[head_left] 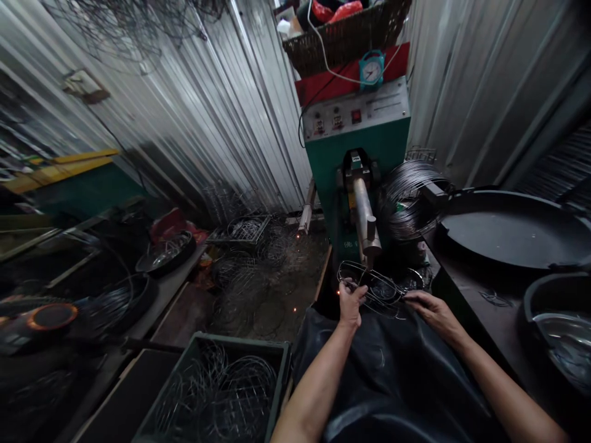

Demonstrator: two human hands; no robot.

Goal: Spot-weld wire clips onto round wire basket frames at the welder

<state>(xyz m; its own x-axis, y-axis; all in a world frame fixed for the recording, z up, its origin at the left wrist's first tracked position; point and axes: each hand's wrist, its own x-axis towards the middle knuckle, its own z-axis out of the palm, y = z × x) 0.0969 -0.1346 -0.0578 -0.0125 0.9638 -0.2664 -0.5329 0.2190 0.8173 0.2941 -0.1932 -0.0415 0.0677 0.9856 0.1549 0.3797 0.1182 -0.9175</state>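
- Below the metal electrode arm (364,209) of a green spot welder (319,169), an oval wire frame (382,299) is held above the lap, tilted.
- Left hand (351,303): thumb and fingers pinch the frame's left end.
- Right hand (429,309): fingers closed on the wire at its right end.
- Under both forearms, a black apron (392,375) covers the lap.
- Small orange sparks (295,309) show left of the welder.
- To the right, behind the bench's near part, a coil of wire (410,194) stands beside the welder.
- On the bench (471,295): large round black tray (508,237); nearer, a black tub (535,301) with shiny contents, unclear.
- Lower left: green crate (231,340) containing wire rings and grids (244,387).
- Atop the welder, a wicker basket (346,43); a teal clock (371,69) sits at its front.
- Behind, a corrugated metal wall (258,117).
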